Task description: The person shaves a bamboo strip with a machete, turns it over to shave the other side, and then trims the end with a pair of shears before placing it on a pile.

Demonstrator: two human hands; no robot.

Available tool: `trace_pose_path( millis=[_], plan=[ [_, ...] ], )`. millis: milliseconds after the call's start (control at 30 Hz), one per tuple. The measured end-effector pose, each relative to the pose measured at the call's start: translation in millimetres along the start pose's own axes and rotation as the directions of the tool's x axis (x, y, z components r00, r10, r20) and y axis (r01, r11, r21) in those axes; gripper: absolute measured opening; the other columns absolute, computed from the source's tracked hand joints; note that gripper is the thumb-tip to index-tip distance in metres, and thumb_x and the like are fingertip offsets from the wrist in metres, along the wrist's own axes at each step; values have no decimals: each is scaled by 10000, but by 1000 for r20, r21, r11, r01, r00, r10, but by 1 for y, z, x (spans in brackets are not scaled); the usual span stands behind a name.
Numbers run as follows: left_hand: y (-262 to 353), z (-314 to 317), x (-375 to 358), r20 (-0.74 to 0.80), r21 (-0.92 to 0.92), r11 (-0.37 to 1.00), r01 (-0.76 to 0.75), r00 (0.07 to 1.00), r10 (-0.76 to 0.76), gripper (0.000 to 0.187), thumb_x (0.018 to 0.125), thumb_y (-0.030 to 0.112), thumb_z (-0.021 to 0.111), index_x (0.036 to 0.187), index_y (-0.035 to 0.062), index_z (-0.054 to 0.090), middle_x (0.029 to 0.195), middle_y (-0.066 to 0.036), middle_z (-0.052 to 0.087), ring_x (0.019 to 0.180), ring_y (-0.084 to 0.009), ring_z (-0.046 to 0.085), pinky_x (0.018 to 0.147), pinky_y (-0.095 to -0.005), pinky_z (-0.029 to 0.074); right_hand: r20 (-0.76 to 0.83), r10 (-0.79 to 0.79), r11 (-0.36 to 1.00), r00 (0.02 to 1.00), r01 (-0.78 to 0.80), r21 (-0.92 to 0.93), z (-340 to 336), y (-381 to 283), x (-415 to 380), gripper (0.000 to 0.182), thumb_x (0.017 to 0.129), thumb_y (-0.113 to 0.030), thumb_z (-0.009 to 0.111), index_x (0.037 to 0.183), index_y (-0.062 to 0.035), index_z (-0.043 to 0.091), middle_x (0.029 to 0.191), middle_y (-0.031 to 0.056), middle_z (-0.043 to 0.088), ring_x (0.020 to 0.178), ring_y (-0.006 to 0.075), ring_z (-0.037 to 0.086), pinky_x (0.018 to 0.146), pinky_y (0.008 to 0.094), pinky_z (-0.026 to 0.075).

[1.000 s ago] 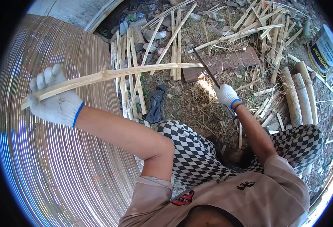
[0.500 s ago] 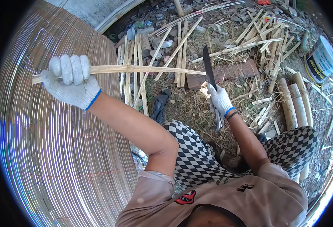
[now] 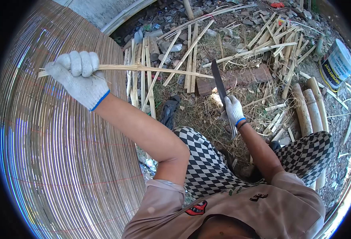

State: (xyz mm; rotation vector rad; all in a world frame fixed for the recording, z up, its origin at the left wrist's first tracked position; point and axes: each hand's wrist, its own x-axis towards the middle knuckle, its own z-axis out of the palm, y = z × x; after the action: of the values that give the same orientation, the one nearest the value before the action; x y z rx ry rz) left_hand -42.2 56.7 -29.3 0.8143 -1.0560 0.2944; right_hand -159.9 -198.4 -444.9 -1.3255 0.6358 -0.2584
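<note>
My left hand (image 3: 77,77), in a white knit glove with a blue cuff, is closed around one end of a pale bamboo strip (image 3: 155,69). The strip stretches to the right, and its far end meets the blade of a machete (image 3: 218,79). My right hand (image 3: 233,109), gloved the same way, grips the machete by its handle, with the dark blade pointing up and away from me. Behind the blade lies a reddish-brown wooden block (image 3: 251,77). Fine bamboo shavings (image 3: 207,113) cover the ground below and beside the right hand.
A slatted bamboo screen (image 3: 71,151) fills the left side. Split bamboo pieces (image 3: 289,51) are heaped at the back right, near a white bucket (image 3: 337,65). Thick bamboo poles (image 3: 313,105) lie by my right knee. A dark plastic bag (image 3: 169,109) rests left of the shavings.
My left hand has shifted slightly right and tilted, its end of the strip rising. The machete has dropped a little and moved slightly left; both hands keep their grip.
</note>
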Motion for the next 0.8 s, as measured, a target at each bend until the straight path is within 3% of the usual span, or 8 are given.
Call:
trace_pose_path(
  millis=[133, 233, 333, 400, 467, 533, 600, 800],
  plan=[
    [0, -8, 0, 23, 23, 999, -42, 999, 42, 544, 1017, 532, 562, 633, 207, 354, 546, 67, 289, 445, -88, 211, 407, -270, 212, -210, 55, 989, 976, -83, -126, -40, 81, 28, 301, 1028, -260, 524, 1169, -6, 603, 662, 128, 681, 488, 247, 671, 450, 384, 536],
    [2, -11, 0, 4, 4, 1000, -29, 1000, 29, 543, 1019, 519, 571, 634, 211, 343, 541, 69, 283, 443, -83, 208, 401, -270, 209, -176, 13, 949, 984, -68, -309, -57, 78, 24, 253, 998, -220, 546, 1131, -13, 603, 748, 179, 711, 609, 299, 717, 549, 416, 572],
    [1, -8, 0, 26, 48, 997, -55, 998, 54, 543, 1020, 515, 575, 634, 215, 338, 533, 70, 280, 438, -78, 215, 397, -272, 208, -85, -394, 440, 915, 107, -892, -56, 54, 26, 251, 970, -201, 564, 1146, -29, 612, 893, 229, 726, 790, 343, 740, 697, 426, 587],
    [1, -5, 1, 58, -51, 999, -15, 998, 18, 554, 1016, 447, 610, 591, 215, 342, 509, 66, 295, 421, -73, 230, 395, -260, 206, -45, -493, 550, 869, 272, -790, -29, -16, 16, 282, 949, -195, 622, 1191, -50, 631, 1027, 238, 717, 940, 373, 721, 803, 436, 573],
    [1, 0, 2, 71, -105, 994, 17, 997, -10, 563, 1018, 414, 622, 568, 214, 347, 495, 62, 309, 410, -71, 241, 393, -254, 209, 74, -593, 695, 802, 556, -456, 5, -81, 5, 322, 923, -192, 688, 1216, -66, 646, 1053, 202, 714, 933, 375, 712, 804, 446, 573],
    [1, 4, 2, 68, -111, 993, 34, 997, -27, 563, 1025, 415, 609, 566, 212, 355, 491, 59, 321, 406, -72, 249, 390, -255, 215, 143, -722, 607, 677, 719, -338, 35, -136, -14, 365, 887, -200, 746, 1220, -76, 659, 1057, 172, 715, 948, 374, 696, 817, 447, 568],
    [0, 3, 4, 61, -135, 990, 44, 998, -36, 562, 1032, 418, 594, 566, 210, 358, 489, 55, 324, 405, -76, 250, 389, -258, 219, 206, -857, 358, 473, 833, -421, 54, -165, -15, 401, 876, -232, 758, 1240, -90, 668, 1052, 153, 715, 961, 364, 687, 842, 439, 559],
    [-1, 6, 4, 56, -145, 989, 41, 998, -33, 564, 1036, 414, 586, 564, 205, 362, 492, 49, 328, 410, -83, 259, 396, -261, 218, 295, -800, 349, 522, 806, -478, 77, -163, 6, 230, 847, -242, 777, 1009, -78, 775, 905, 127, 725, 903, 335, 691, 814, 413, 541]
  ],
)
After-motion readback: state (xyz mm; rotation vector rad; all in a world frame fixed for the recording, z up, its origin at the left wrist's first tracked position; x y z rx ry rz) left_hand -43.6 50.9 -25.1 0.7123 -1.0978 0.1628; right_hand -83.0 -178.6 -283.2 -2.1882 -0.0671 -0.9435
